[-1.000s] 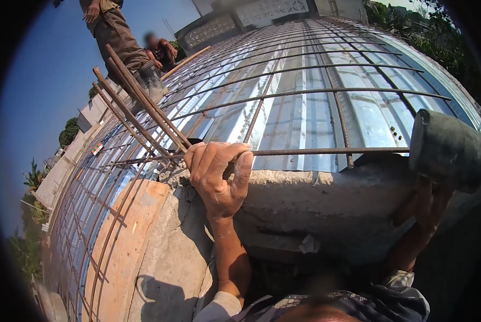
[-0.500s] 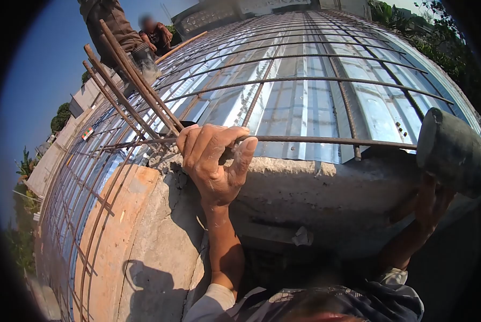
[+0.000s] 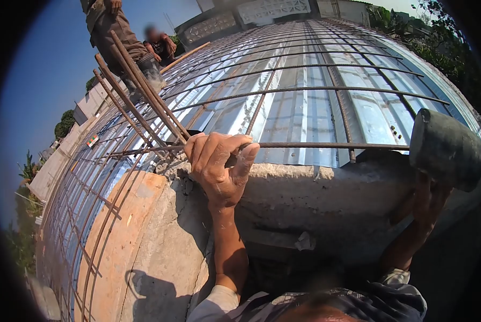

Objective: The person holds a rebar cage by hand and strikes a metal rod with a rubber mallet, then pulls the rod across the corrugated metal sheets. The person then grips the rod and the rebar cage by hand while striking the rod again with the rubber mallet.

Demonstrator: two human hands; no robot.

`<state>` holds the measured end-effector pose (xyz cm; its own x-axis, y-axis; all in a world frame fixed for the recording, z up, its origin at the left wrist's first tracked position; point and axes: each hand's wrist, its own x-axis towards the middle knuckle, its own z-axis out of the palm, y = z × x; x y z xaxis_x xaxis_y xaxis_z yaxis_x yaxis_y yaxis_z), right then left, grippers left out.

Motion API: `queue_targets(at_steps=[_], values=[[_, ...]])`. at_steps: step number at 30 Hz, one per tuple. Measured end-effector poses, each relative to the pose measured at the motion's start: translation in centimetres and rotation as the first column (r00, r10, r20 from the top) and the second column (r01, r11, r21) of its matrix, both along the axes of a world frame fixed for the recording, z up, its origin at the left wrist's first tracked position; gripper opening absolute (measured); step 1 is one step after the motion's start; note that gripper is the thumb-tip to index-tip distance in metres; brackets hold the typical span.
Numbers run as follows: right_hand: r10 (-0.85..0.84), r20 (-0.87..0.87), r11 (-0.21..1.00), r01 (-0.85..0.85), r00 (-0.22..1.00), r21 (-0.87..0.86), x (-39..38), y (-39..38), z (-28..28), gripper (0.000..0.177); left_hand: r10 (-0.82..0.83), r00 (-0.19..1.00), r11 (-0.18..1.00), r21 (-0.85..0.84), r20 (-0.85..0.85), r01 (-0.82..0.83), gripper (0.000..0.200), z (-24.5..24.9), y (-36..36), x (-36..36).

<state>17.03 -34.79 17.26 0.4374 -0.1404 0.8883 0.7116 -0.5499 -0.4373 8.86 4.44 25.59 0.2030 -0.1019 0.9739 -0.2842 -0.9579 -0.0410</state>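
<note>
My left hand (image 3: 219,166) curls its fingers over a horizontal rebar rod (image 3: 305,145) at the edge of the roof, thumb pointing upward. Close beside its knuckles, several rusty upright bars (image 3: 138,80) rise from the concrete corner. At the right, my right hand (image 3: 431,198) is raised in shadow under a dark grey, dusty cylinder-shaped thing (image 3: 448,150) and grips it from below. That cylinder is tilted and overlaps the right end of the rod. Its lower side and most of my right fingers are in deep shade.
Corrugated metal sheets (image 3: 291,115) lie beneath a rebar grid. A wooden board (image 3: 117,225) lines the concrete ledge (image 3: 170,252) at the left. One person (image 3: 114,40) stands on the roof; another (image 3: 160,45) sits farther back. A decorative block wall (image 3: 275,11) stands behind.
The view has tilted slightly, so the roof and bars sit a little lower and the uprights farther right. My left hand keeps its hold; the dark cylinder has shifted slightly left.
</note>
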Motion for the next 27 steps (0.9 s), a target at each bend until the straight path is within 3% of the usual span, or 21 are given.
queue_targets(at_steps=[5,8,13,15,20,27], values=[[-0.008,0.020,0.998,0.006,1.000,0.059,0.3,0.5,0.1,0.040,-0.026,0.998,1.000,-0.014,0.048,0.026,0.036,-0.2,0.2,0.5],[-0.069,-0.103,0.996,0.074,0.992,0.048,0.0,-0.4,-0.3,0.040,-0.010,1.000,0.999,-0.040,-0.009,0.010,0.038,-0.2,0.1,0.1],[-0.062,0.007,0.997,0.062,0.998,0.040,0.7,-0.3,-0.6,0.042,-0.028,0.998,0.999,-0.017,0.049,0.029,0.041,0.0,0.2,0.4],[-0.050,-0.045,0.997,0.053,0.998,0.058,0.5,-0.6,-1.2,0.043,-0.042,0.998,0.998,-0.035,0.055,0.044,0.042,-0.2,0.3,0.6],[-0.037,-0.011,0.998,0.037,0.999,0.043,0.5,-0.2,-1.0,0.045,-0.031,0.998,0.999,-0.034,0.048,0.033,0.040,-0.1,0.0,0.5],[-0.042,-0.102,0.995,0.052,0.994,0.089,0.5,-0.6,-1.7,0.046,-0.014,1.000,0.999,-0.046,0.010,0.015,0.034,-0.2,0.2,0.2]])
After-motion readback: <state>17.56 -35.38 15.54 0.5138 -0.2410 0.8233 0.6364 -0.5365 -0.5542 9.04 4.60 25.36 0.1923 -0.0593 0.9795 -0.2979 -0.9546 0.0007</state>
